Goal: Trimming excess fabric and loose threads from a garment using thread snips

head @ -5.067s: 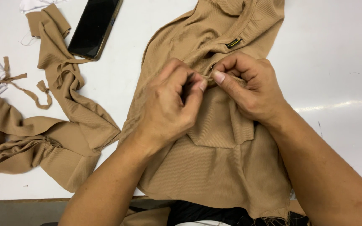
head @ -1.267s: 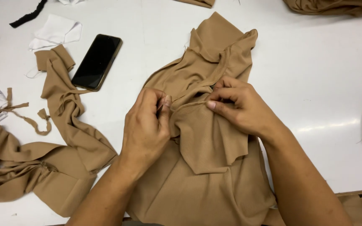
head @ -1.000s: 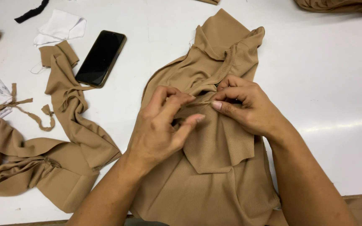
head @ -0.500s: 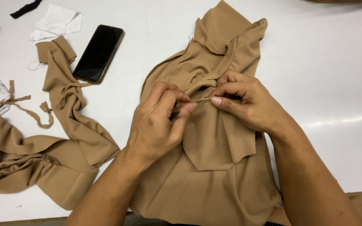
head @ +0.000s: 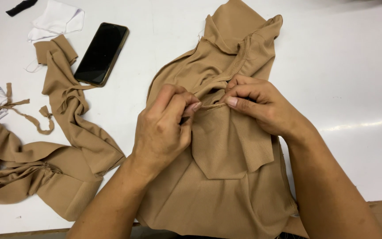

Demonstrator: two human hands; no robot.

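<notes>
Left hand: the left hand [head: 164,128] is curled, thumb and forefinger pressed together on a thin fold of the tan garment [head: 226,146], at about 9 o'clock from the pinched strip.
Right hand: the right hand [head: 261,106] pinches the same narrow fold [head: 212,106] from 3 o'clock, fingertips [head: 231,101] pressed tight on it.
Garment: it lies mid-table on the white table [head: 345,66], its bunched top toward 12 o'clock, its hem running off the near edge at 6 o'clock.
Progress: judging by the grip, the work on this short stretch of seam looks under way; the fold is drawn taut between both hands, and the rest of the garment lies loose and unhandled.
Surroundings: a black phone [head: 101,53] at 10 o'clock, a pile of tan fabric pieces [head: 58,155] at 8 o'clock, a white scrap [head: 58,17] beyond the phone.
Hidden: any thread or tool between the fingers is too small to tell; the garment's lower part is cut off by the frame.
</notes>
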